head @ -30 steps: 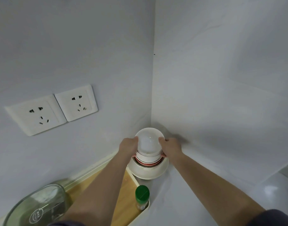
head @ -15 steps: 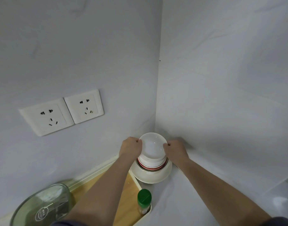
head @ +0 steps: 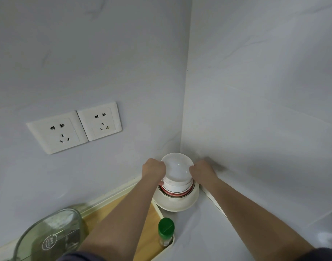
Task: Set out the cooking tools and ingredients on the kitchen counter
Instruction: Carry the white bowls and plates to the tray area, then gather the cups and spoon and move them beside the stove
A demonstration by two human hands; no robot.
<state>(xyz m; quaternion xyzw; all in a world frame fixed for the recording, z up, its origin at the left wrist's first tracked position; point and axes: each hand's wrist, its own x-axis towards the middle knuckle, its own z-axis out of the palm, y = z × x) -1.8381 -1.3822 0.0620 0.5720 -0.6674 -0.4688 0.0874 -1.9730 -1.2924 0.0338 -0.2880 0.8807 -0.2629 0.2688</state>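
Left hand (head: 154,169), right hand (head: 201,171) on top bowl (head: 177,169)

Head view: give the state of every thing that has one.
Top bowl, upright, gripped at its rim by both hands.
Left hand, curled on the rim.
Right hand, curled on the rim.
Bottom bowl, upright, others nested inside.
Green-capped bottle, upright, capped.
Sockets, nothing plugged in.

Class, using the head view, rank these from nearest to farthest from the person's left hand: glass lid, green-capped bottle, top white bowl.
1. top white bowl: held by the left hand, in the corner.
2. green-capped bottle: below it, toward the person.
3. glass lid: far left, lower corner.
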